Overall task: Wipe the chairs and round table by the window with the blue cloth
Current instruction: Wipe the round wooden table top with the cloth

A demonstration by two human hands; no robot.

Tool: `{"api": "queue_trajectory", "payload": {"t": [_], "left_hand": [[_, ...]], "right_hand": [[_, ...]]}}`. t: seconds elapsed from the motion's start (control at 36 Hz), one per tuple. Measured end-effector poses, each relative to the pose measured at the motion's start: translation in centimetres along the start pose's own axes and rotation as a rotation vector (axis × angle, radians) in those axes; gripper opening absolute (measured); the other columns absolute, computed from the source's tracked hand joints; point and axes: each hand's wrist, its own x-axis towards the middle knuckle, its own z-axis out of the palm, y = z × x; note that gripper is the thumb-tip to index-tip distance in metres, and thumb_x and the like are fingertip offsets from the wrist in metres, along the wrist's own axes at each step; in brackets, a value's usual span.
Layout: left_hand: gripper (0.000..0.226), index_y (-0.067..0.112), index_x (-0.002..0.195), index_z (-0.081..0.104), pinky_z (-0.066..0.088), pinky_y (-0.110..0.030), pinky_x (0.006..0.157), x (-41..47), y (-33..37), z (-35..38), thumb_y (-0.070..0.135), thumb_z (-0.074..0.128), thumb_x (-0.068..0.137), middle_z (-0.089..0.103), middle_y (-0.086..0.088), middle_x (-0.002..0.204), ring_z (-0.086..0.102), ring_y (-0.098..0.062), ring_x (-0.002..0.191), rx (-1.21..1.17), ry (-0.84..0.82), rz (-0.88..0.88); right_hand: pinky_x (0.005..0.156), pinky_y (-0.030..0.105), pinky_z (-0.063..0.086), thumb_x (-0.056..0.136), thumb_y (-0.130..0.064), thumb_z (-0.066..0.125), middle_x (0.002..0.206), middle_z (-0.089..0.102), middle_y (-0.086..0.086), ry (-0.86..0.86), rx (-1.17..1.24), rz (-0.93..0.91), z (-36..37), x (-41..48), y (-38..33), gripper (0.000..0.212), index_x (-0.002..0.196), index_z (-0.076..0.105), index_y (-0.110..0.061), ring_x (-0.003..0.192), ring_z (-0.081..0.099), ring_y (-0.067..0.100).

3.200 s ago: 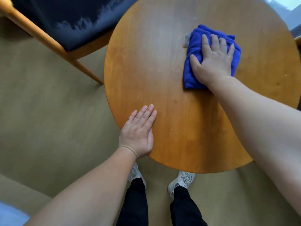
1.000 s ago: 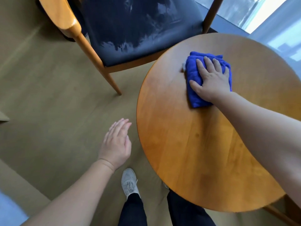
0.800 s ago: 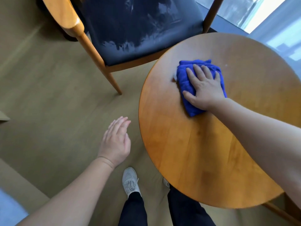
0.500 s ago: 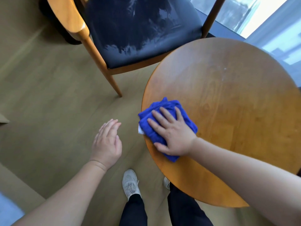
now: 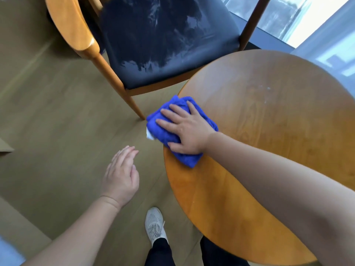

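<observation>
A folded blue cloth (image 5: 189, 158) lies at the left rim of the round wooden table (image 5: 269, 131), partly hanging over the edge. My right hand (image 5: 184, 129) presses flat on the cloth with its fingers straight. My left hand (image 5: 121, 175) hovers over the floor, left of the table, fingers straight and holding nothing. A wooden chair (image 5: 163, 43) with a dark seat stands behind the table's left side; its seat shows wet smears.
The window (image 5: 299, 18) runs along the far right behind the table and chair. The chair's front leg (image 5: 123, 93) stands on the tan floor close to the cloth. My shoe (image 5: 154, 225) is on the floor below the table's near edge.
My right hand has slid the cloth from the far middle of the table to its left rim. My left hand, earlier flat on the table, now hangs beside it.
</observation>
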Motion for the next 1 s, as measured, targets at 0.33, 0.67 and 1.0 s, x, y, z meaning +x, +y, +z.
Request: {"api": "queue_trajectory", "payload": {"t": [0.33,0.67,1.0], "left_hand": [[0.045,0.006,0.124,0.057,0.038,-0.044,0.106,6.7,6.9,0.7,0.021,0.034,0.088,0.055,-0.01,0.131,0.045,-0.023,0.127,0.021,-0.072,0.18],[0.047,0.014,0.129,0.057,0.031,-0.04,0.111,10.9,14.5,3.9,0.026,0.038,0.088,0.049,-0.004,0.141,0.041,-0.021,0.132,0.158,-0.186,0.352],[0.048,0.01,0.128,0.057,0.031,-0.04,0.11,12.1,18.2,5.4,0.028,0.039,0.088,0.05,-0.008,0.139,0.044,-0.024,0.13,0.193,-0.181,0.366]], "right_hand": [[0.111,0.061,0.012,0.08,-0.059,0.042,0.155,0.025,0.0,0.133,0.046,0.397,-2.4,2.6,11.4,0.075,0.148,0.028,-0.031,0.142,0.018,0.027],[0.113,0.06,0.002,0.084,-0.06,0.036,0.159,0.015,0.002,0.153,0.152,0.674,-3.1,0.2,17.4,0.075,0.151,0.019,-0.03,0.146,0.007,0.028],[0.115,0.059,-0.003,0.087,-0.059,0.034,0.161,0.008,0.002,0.147,0.209,0.781,-2.1,-6.4,18.4,0.074,0.152,0.012,-0.032,0.147,0.0,0.028]]}}
